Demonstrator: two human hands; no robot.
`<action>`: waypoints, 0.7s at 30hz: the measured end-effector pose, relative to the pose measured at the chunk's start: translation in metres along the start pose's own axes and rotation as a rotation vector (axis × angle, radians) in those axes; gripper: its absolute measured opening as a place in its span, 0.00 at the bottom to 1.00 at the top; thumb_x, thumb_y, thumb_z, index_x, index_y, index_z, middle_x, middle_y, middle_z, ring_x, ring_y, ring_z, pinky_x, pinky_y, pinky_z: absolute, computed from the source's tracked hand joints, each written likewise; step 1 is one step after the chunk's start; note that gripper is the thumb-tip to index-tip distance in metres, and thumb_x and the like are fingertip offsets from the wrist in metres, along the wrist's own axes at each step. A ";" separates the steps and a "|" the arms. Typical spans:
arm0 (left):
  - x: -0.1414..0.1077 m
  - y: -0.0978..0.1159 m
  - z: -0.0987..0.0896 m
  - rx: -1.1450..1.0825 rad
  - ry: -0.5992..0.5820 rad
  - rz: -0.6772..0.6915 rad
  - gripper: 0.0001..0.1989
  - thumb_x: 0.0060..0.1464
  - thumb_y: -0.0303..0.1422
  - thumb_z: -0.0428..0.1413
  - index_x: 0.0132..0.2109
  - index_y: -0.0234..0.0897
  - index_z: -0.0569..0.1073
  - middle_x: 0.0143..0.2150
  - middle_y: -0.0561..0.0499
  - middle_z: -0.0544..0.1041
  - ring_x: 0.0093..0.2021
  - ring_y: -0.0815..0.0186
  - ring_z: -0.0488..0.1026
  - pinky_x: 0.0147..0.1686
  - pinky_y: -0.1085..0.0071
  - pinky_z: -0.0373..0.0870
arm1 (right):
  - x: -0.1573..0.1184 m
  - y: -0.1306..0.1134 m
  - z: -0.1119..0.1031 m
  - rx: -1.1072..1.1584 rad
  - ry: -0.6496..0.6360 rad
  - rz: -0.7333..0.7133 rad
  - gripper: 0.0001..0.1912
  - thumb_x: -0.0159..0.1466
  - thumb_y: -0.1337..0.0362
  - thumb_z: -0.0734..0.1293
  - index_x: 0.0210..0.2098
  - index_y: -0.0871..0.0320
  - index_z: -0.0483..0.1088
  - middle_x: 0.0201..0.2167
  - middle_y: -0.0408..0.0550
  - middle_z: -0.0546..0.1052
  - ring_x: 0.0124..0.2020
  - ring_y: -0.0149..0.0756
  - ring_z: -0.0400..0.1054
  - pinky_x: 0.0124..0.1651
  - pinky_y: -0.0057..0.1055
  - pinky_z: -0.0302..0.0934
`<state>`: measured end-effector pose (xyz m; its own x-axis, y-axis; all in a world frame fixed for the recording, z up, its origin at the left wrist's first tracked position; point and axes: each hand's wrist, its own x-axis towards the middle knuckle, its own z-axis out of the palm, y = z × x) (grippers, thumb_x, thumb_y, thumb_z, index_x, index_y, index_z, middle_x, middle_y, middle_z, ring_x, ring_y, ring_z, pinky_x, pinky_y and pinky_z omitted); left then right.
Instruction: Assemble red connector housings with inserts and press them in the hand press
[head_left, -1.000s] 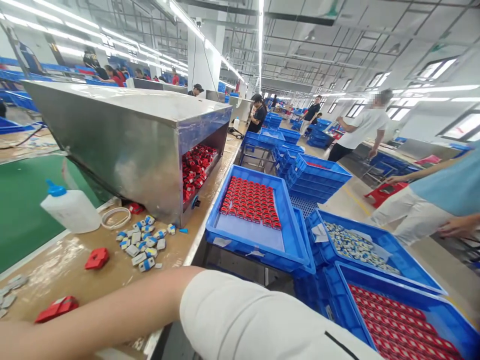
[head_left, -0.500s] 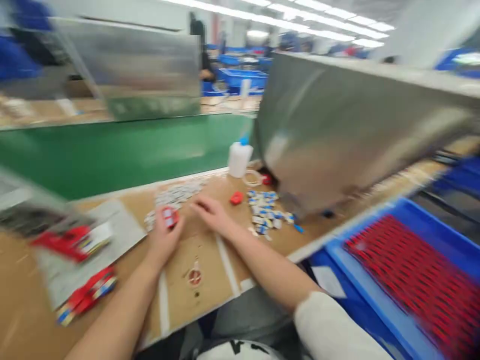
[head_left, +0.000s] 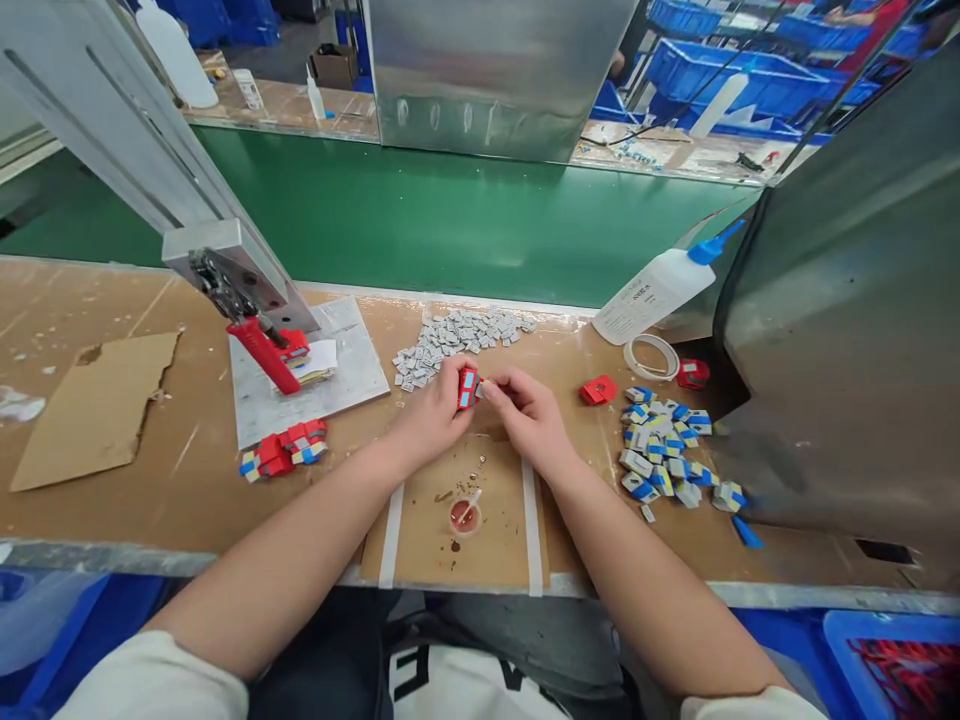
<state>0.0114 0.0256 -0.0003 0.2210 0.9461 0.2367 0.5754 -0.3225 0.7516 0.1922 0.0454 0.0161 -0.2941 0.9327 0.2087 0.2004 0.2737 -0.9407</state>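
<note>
My left hand [head_left: 429, 418] is closed around a small red toy vehicle part [head_left: 466, 388] with pale blue windows, held above the table's middle. Thumb and finger of my right hand [head_left: 531, 412] pinch a small grey tile [head_left: 481, 388] against the part's right side. Behind my hands lies a heap of grey tiles [head_left: 469, 333]. Below them, on a taped cardboard sheet [head_left: 427, 550], sits a small cup of reddish liquid [head_left: 463, 516] with a white stick in it. Right of my right hand are a loose red part [head_left: 598, 390] and a pile of white, blue and yellow blocks [head_left: 660, 450].
On the left, a red-handled clamp [head_left: 262, 355] on a metal post overhangs a grey plate [head_left: 352, 370]; assembled red pieces [head_left: 285, 450] lie before it. A blue-tipped bottle [head_left: 651, 296] and tape roll [head_left: 628, 353] stand back right, beside a metal panel [head_left: 840, 400].
My view has swung left and down, and the blur is gone. My right hand has come up against the red part in my left hand, and now pinches a grey tile there.
</note>
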 end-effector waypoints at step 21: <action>-0.001 0.003 0.006 -0.127 0.025 -0.025 0.19 0.62 0.24 0.52 0.57 0.41 0.58 0.52 0.44 0.73 0.48 0.59 0.75 0.48 0.62 0.73 | -0.004 0.003 0.007 0.008 -0.007 0.005 0.23 0.72 0.42 0.66 0.34 0.56 0.70 0.25 0.40 0.67 0.27 0.31 0.58 0.32 0.31 0.55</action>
<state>0.0171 0.0239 -0.0019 0.1871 0.9548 0.2310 0.4756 -0.2938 0.8291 0.1879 0.0408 0.0109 -0.2995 0.9324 0.2022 0.1946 0.2672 -0.9438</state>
